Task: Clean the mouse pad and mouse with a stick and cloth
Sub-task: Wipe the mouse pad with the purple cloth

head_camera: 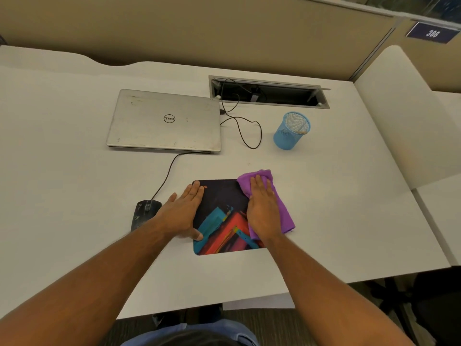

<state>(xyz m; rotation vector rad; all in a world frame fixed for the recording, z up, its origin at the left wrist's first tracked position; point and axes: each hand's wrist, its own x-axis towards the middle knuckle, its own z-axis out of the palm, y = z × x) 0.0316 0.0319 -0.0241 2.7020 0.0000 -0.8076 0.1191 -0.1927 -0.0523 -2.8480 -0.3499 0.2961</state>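
Observation:
A dark mouse pad point(225, 221) with teal, red and orange shapes lies on the white desk. My left hand point(184, 213) rests flat on the pad's left edge, fingers spread, holding nothing. My right hand point(263, 211) presses flat on a purple cloth point(282, 211) that covers the pad's right side. A black wired mouse point(143, 212) sits just left of my left forearm, partly hidden by it. A thin stick point(300, 131) leans inside the blue mesh cup point(290, 131) at the back right.
A closed silver laptop point(164, 121) lies behind the pad, with black cables point(249, 131) running into an open cable tray point(269, 92) in the desk. A beige partition stands behind. The desk's front edge point(224, 295) is close to my body.

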